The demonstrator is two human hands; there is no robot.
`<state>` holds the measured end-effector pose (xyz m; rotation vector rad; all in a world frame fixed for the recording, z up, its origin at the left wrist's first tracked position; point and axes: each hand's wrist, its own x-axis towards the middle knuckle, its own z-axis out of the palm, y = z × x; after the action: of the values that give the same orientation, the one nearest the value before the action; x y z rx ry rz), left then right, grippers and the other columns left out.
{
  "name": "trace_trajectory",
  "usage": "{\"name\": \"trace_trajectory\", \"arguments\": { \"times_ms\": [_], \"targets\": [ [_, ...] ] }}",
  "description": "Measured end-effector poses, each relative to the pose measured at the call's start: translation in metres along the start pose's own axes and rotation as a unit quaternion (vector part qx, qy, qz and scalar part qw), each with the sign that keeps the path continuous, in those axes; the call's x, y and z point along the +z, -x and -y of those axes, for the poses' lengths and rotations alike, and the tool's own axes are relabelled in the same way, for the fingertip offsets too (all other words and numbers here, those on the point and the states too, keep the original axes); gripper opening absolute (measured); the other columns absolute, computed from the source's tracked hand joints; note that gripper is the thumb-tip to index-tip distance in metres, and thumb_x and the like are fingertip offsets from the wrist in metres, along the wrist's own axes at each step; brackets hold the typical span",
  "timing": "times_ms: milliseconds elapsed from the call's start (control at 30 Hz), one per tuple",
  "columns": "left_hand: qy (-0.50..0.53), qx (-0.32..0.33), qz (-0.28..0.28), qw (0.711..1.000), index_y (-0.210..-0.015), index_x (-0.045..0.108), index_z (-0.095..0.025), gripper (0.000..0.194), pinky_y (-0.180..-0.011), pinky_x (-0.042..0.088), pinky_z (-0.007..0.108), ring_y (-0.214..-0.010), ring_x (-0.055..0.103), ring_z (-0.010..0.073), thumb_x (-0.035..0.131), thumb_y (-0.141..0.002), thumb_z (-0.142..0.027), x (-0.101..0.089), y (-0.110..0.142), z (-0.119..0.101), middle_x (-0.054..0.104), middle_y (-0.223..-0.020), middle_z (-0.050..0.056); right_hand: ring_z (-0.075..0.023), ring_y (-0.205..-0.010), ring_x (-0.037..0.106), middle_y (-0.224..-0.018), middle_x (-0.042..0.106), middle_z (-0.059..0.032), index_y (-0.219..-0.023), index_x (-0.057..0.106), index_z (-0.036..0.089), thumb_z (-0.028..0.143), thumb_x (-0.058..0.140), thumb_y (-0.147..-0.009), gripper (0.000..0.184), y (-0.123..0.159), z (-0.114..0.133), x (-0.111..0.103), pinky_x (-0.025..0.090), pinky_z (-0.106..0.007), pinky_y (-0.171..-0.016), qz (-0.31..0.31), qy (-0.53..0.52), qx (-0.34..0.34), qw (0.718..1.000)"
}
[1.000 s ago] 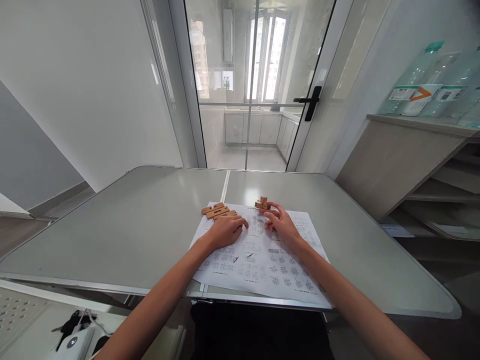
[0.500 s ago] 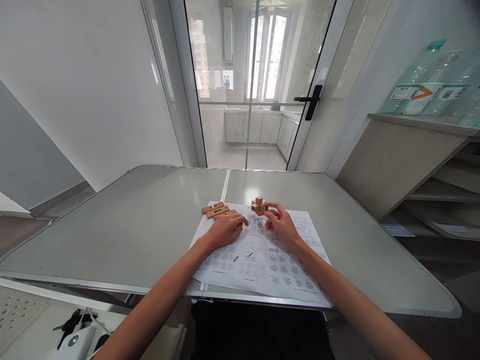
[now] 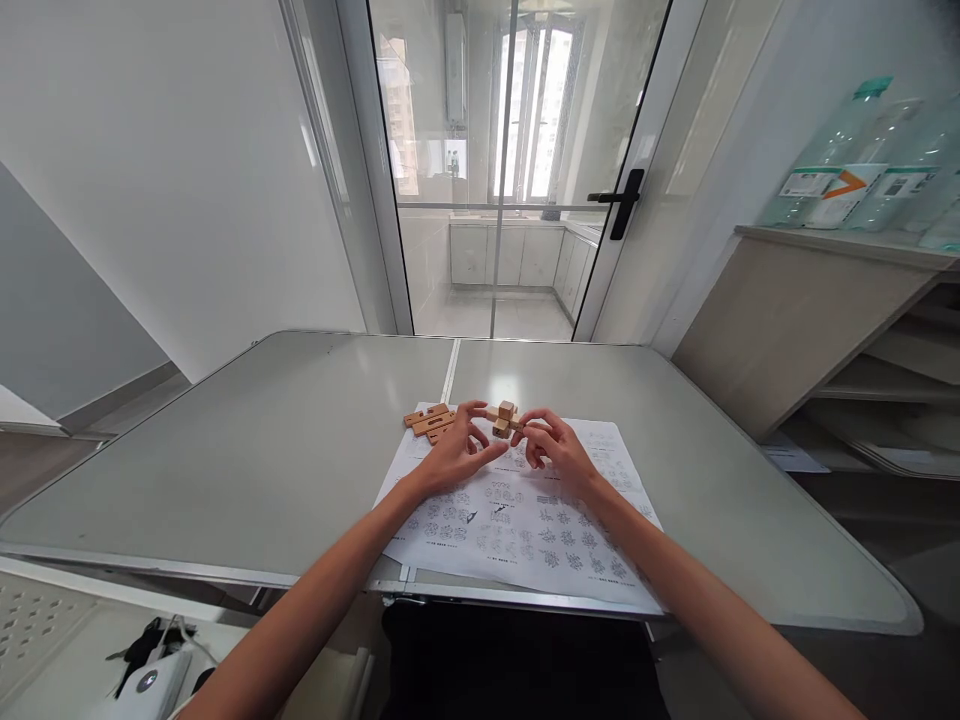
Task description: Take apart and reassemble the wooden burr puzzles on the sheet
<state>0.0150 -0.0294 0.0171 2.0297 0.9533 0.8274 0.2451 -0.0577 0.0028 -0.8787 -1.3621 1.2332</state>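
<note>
While the right hand (image 3: 559,447) pinches the right end of a partly built wooden burr puzzle (image 3: 505,418) between thumb and fingers, the left hand (image 3: 454,450) spreads loosely at its other end; fingertip contact there I cannot tell. The puzzle sits over the far edge of the instruction sheet (image 3: 525,577), and notched wooden pieces (image 3: 427,427) lie by that sheet's far left corner. Handling it well probably means supporting opposite ends, pressing lightly, and keeping the crossed bars square.
</note>
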Motion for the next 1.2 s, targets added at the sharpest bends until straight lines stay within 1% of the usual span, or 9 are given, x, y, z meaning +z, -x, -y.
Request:
{"name": "trace_trajectory", "arguments": {
  "times_ms": [33,100,167,233,333,567,800,1033,1200],
  "targets": [
    [0.017,-0.009,0.005,1.000,-0.149,0.032,-0.026,0.072,-0.079,0.056,0.033,-0.098,0.071,0.0194,0.070,-0.094,-0.054,0.000,0.000,-0.001,0.056,-0.145,0.015,-0.0114,-0.052,0.052,-0.083,0.074,0.0003,-0.103,0.061,0.025,0.049,0.068,-0.092,0.028,0.000,0.000,0.000,0.043,-0.027,-0.053,0.006,-0.001,0.001,1.000],
    [0.039,-0.027,0.019,0.999,-0.152,0.034,-0.026,0.071,-0.082,0.055,0.035,-0.097,0.072,0.0209,0.068,-0.096,-0.055,0.000,-0.001,-0.003,0.065,-0.134,0.012,-0.0114,-0.052,0.052,-0.080,0.073,0.0003,-0.103,0.062,0.024,0.048,0.069,-0.092,0.028,0.001,0.000,0.000,0.044,-0.027,-0.053,0.023,-0.004,0.001,1.000],
    [0.060,-0.034,0.039,0.997,-0.148,0.045,-0.023,0.063,-0.084,0.055,0.035,-0.095,0.072,0.0220,0.065,-0.098,-0.056,0.000,-0.001,-0.007,0.073,-0.115,0.009,-0.0115,-0.053,0.052,-0.079,0.072,0.0000,-0.104,0.063,0.023,0.046,0.069,-0.092,0.027,0.001,-0.001,0.001,0.045,-0.027,-0.054,0.040,-0.007,0.002,0.999],
    [0.087,-0.027,0.055,0.994,-0.139,0.057,-0.020,0.055,-0.083,0.055,0.034,-0.091,0.072,0.0216,0.064,-0.098,-0.056,-0.001,-0.001,-0.012,0.073,-0.107,0.008,-0.0118,-0.054,0.052,-0.076,0.071,0.0003,-0.103,0.063,0.023,0.046,0.068,-0.093,0.026,0.002,-0.001,0.001,0.046,-0.027,-0.055,0.053,-0.010,0.003,0.999],
    [0.120,-0.019,0.061,0.991,-0.130,0.063,-0.017,0.051,-0.081,0.056,0.033,-0.086,0.072,0.0196,0.066,-0.096,-0.055,-0.002,-0.002,-0.017,0.072,-0.105,0.008,-0.0123,-0.055,0.053,-0.072,0.068,0.0014,-0.101,0.063,0.023,0.045,0.068,-0.094,0.024,0.004,0.000,0.001,0.046,-0.028,-0.056,0.063,-0.010,0.003,0.998],
    [0.128,-0.029,0.047,0.990,-0.125,0.062,-0.016,0.052,-0.077,0.055,0.031,-0.080,0.070,0.0179,0.074,-0.091,-0.054,-0.002,-0.001,-0.016,0.073,-0.096,0.006,-0.0117,-0.057,0.054,-0.081,0.070,0.0001,-0.105,0.062,0.023,0.046,0.068,-0.094,0.026,0.003,0.000,0.000,0.045,-0.027,-0.056,0.083,-0.010,0.018,0.996],
    [0.123,-0.035,0.057,0.990,-0.123,0.062,-0.019,0.054,-0.077,0.054,0.030,-0.084,0.070,0.0181,0.080,-0.085,-0.052,-0.001,-0.001,-0.014,0.073,-0.099,0.005,-0.0118,-0.056,0.054,-0.071,0.063,0.0041,-0.109,0.061,0.024,0.051,0.072,-0.092,0.034,0.004,0.003,0.002,0.040,-0.026,-0.054,0.086,-0.002,0.048,0.995],
    [0.102,-0.028,0.056,0.993,-0.122,0.064,-0.019,0.055,-0.077,0.054,0.029,-0.087,0.067,0.0183,0.081,-0.083,-0.054,0.000,-0.001,-0.014,0.070,-0.100,0.004,-0.0114,-0.055,0.052,-0.071,0.061,0.0049,-0.109,0.061,0.025,0.054,0.074,-0.091,0.037,0.005,0.005,0.003,0.039,-0.026,-0.055,0.089,-0.001,0.062,0.994],
    [0.074,-0.016,0.048,0.996,-0.124,0.067,-0.019,0.056,-0.076,0.052,0.030,-0.084,0.064,0.0181,0.081,-0.082,-0.054,-0.002,-0.001,-0.017,0.068,-0.095,0.003,-0.0123,-0.057,0.053,-0.071,0.060,0.0055,-0.124,0.059,0.026,0.054,0.073,-0.092,0.044,0.006,0.003,0.002,0.039,-0.026,-0.055,0.093,0.007,0.066,0.993]
  ]
}}
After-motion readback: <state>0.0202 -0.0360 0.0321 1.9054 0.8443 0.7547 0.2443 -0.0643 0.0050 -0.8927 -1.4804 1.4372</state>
